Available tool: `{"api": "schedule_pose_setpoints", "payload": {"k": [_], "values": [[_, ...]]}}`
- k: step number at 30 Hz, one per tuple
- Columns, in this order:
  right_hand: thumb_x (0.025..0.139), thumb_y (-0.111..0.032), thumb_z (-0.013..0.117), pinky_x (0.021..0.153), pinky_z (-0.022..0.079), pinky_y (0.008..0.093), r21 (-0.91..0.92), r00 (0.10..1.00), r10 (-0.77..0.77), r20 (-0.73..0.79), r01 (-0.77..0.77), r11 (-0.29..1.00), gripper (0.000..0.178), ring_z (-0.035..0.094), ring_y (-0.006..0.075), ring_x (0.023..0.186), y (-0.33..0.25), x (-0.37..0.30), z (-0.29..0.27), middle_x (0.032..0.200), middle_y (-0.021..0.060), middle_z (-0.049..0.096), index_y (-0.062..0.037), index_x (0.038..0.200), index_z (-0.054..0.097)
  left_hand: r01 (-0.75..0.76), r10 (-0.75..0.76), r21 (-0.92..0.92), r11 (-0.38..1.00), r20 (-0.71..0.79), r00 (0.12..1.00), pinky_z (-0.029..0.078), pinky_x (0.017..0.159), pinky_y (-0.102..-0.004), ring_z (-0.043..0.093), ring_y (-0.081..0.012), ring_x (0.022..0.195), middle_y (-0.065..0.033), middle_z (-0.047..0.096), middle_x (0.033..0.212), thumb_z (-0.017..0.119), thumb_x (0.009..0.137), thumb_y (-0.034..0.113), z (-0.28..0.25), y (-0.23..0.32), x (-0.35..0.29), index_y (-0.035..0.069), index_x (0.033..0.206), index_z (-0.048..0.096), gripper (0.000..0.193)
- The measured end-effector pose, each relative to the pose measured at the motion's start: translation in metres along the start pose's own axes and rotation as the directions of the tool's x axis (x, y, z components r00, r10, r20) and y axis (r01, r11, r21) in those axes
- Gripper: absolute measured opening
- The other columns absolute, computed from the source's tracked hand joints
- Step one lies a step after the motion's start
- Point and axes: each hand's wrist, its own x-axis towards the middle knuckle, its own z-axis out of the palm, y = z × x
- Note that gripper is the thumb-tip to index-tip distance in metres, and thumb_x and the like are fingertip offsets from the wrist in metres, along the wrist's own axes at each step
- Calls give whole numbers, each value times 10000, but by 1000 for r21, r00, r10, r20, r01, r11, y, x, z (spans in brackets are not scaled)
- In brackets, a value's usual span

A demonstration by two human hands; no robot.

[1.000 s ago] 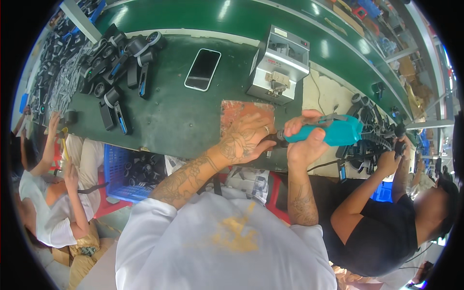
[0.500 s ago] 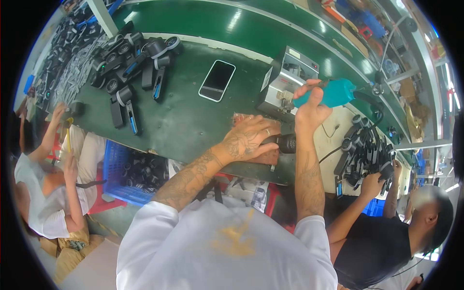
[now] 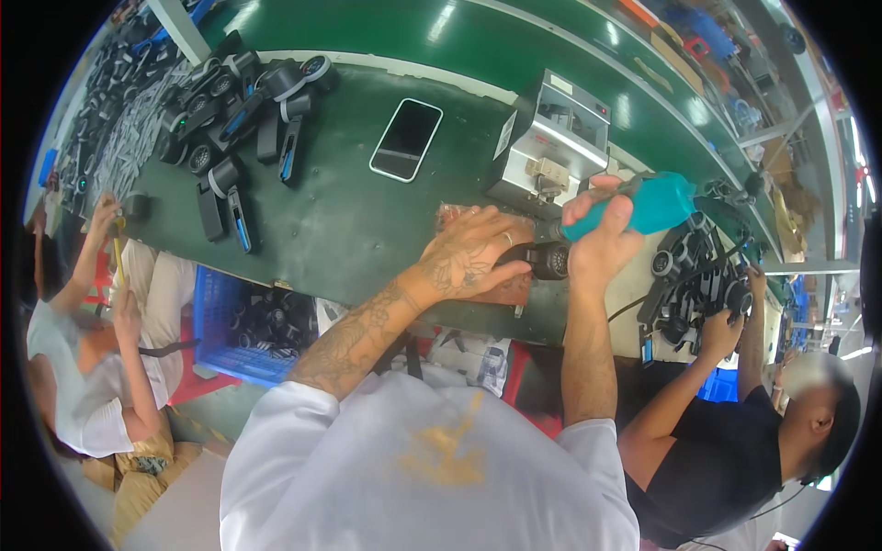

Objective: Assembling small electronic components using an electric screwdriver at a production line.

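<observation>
My left hand (image 3: 469,257) lies across a reddish-brown block (image 3: 507,292) and presses a black handheld device with a round, grilled head (image 3: 552,261) down on it. The thumb rests against the device's neck; the palm hides its handle. My right hand (image 3: 602,248) is wrapped round a teal corded electric screwdriver (image 3: 663,204). The tool is tilted, its nose low and pointing left, just above the round head. Whether its tip touches the device cannot be made out.
A grey metal machine (image 3: 551,147) stands behind the block, with a phone (image 3: 406,140) to its left. Similar black devices (image 3: 230,119) lie at the left and more (image 3: 684,285) at the right. Co-workers sit on both sides; a blue crate (image 3: 241,321) is below the table edge.
My right hand has lowered the screwdriver and moved slightly right, bringing its nose nearer the device. The device's head has turned upward a little. The right co-worker's hands have shifted.
</observation>
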Motion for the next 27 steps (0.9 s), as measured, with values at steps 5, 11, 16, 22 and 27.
{"api": "schedule_pose_setpoints", "payload": {"k": [5,11,16,22,27], "values": [[996,-409,662,560,473,293,10,999,9,50,-9,1000,469,584,170,617,2,-10,-2,709,63,587,46,1090,600,-21,21,10,1000,-26,999,469,965,-440,605,-300,1064,-76,670,1174,724,894,366,1,-3,-1,131,1238,676,419],[992,-398,674,586,478,302,34,996,13,93,-16,999,437,577,171,641,11,-15,-8,735,72,587,25,1047,583,-18,18,10,1000,-7,1000,476,957,-433,603,-297,1063,-75,667,1164,720,897,379,1,-1,1,144,1247,673,425],[1009,-356,655,587,482,321,94,996,22,83,-29,995,371,567,178,630,21,-19,-7,721,77,573,-3,982,545,0,0,63,998,10,1000,479,942,-436,588,-288,1064,-68,653,1131,698,913,390,2,0,-1,155,1272,663,430],[1017,-343,643,581,479,316,86,997,7,77,-13,996,355,569,176,622,26,-19,-8,721,77,574,-1,999,551,-3,2,112,994,15,1000,470,938,-446,578,-290,1065,-62,641,1121,672,929,404,2,1,-1,158,1293,646,440],[1024,-349,632,575,474,298,-25,997,56,53,-55,998,360,585,164,625,10,-9,0,719,68,581,5,1025,567,-25,26,89,996,-11,1000,451,955,-451,578,-295,1066,-66,647,1157,673,929,388,3,-2,-1,143,1273,646,423]]}}
